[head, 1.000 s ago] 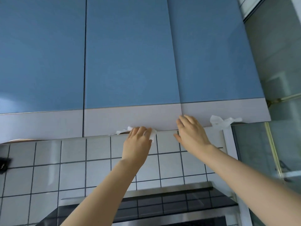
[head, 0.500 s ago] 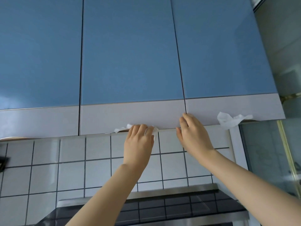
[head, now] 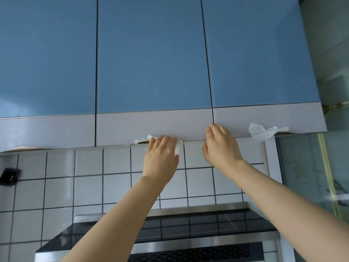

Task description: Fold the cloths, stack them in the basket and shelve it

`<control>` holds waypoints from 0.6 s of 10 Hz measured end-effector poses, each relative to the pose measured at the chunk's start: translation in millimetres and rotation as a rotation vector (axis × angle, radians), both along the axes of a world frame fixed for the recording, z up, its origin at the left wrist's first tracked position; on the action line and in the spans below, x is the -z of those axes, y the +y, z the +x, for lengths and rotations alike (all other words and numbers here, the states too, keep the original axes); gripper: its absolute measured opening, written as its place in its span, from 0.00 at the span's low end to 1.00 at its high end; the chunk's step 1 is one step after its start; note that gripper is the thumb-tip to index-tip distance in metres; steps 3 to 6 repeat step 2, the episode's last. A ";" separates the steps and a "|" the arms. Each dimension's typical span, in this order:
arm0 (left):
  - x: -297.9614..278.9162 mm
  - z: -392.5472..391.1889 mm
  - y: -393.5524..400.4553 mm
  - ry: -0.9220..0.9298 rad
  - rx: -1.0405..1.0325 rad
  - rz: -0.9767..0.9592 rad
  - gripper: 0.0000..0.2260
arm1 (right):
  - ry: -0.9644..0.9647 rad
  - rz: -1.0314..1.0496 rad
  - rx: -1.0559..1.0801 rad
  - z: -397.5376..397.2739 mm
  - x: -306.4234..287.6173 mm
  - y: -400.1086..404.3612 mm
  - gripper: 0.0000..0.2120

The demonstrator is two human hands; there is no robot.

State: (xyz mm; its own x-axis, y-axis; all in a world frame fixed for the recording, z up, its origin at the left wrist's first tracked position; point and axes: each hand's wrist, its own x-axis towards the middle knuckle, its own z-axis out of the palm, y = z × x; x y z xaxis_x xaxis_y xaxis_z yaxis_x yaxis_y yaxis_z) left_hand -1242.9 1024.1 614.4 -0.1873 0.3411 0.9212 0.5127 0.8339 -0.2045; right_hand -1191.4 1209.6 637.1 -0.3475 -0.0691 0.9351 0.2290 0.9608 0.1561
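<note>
Fingers first: the left hand (head: 160,157) has its fingers (head: 164,141) side by side and reaching up to the bottom edge of the middle cabinet door (head: 151,59), the tips right at that edge, with a scrap of white tissue (head: 176,146) showing past them on the right and poking out to the left. Whether they pinch the tissue or only press on it, I cannot tell; the tips curl under the door and are hidden. Over to the right hand (head: 220,146): its fingers (head: 215,129) are close together and slightly bent, laid against the pale lower band of the right cabinet door (head: 260,53), just beside the dark seam between the two doors, thumb hanging below the edge. It grips nothing that shows.

Further right, a second wad of white tissue (head: 261,132) sticks out from under the same door's bottom edge, well apart from both hands. Both bare forearms rise from the near edge of the view. Behind them sits the white tiled wall (head: 56,174), and below, near us, the black and steel range hood (head: 198,227). A small black fitting (head: 9,175) sits on the tiles at far left. All three blue doors stand closed. The cloths and the basket are not in this view
</note>
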 end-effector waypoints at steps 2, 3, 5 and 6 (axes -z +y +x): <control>7.3 44.4 -17.3 -0.289 0.081 0.005 0.34 | -0.141 -0.117 -0.147 51.4 21.4 -17.7 0.26; 7.3 44.4 -17.3 -0.289 0.081 0.005 0.34 | -0.141 -0.117 -0.147 51.4 21.4 -17.7 0.26; 7.3 44.4 -17.3 -0.289 0.081 0.005 0.34 | -0.141 -0.117 -0.147 51.4 21.4 -17.7 0.26; 7.3 44.4 -17.3 -0.289 0.081 0.005 0.34 | -0.141 -0.117 -0.147 51.4 21.4 -17.7 0.26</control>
